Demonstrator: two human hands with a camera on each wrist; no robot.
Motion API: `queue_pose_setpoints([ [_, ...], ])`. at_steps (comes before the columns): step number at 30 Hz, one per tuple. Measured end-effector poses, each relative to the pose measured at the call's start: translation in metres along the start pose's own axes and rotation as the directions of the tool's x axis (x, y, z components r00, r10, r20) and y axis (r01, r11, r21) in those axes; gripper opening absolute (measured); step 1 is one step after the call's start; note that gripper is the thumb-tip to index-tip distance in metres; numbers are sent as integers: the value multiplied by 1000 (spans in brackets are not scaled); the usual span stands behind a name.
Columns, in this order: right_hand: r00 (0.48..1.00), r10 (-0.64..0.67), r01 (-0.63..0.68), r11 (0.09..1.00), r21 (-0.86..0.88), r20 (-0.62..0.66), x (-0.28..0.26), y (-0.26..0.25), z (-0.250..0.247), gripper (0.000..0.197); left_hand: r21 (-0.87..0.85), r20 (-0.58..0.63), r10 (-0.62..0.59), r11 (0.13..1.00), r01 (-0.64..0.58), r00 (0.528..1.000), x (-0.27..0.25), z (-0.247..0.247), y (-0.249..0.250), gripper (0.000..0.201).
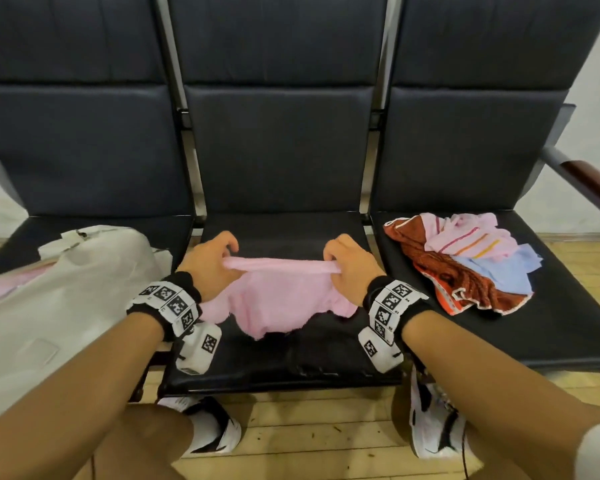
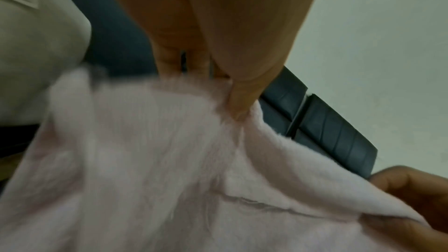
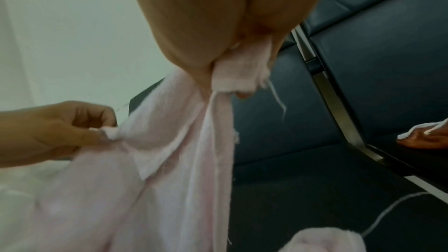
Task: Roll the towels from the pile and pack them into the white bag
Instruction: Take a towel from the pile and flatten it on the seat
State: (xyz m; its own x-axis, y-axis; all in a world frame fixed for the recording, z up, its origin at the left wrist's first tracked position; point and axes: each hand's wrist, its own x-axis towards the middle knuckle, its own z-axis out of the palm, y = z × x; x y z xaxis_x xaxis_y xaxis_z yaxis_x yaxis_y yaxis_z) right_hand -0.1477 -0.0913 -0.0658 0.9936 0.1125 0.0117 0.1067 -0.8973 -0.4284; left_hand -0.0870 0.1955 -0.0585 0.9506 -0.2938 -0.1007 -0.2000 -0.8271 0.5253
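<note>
Two hands, left (image 1: 210, 261) and right (image 1: 350, 268), each grip one pink towel (image 1: 284, 299); one white bag (image 1: 49, 289).

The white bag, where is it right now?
In the head view, the white bag lies on the left seat, beside the left hand gripping the pink towel.

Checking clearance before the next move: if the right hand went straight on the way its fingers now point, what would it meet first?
The right hand pinches the pink towel, knuckles aimed forward over the middle seat. Nothing lies on that bare seat ahead, so it would probably reach the dark backrest first; depth is unclear. The towel pile sits off to its right.
</note>
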Motion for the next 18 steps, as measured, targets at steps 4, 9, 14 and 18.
queue_pose_setpoints([
  [4, 994, -47, 58, 992, 111, -94, 8, -2, -6, 17, -27, -116, -9, 1000, 6, 993, 0, -15, -13, 12],
  [9, 990, -39, 78, 949, 305, -134, 12, -6, -14, 11, -168, -105, -26, 986, 8, 994, 0, -21, -28, 10],
  [14, 991, -8, 66, 904, 423, -136, 13, -23, -27, 20, -241, -134, -67, 970, 33, 989, 3, -19, -17, 17],
  [18, 987, 11, 75, 853, 517, -161, 13, -38, -36, 11, -297, -49, -103, 951, 84, 993, 4, -12, 1, 19],
])
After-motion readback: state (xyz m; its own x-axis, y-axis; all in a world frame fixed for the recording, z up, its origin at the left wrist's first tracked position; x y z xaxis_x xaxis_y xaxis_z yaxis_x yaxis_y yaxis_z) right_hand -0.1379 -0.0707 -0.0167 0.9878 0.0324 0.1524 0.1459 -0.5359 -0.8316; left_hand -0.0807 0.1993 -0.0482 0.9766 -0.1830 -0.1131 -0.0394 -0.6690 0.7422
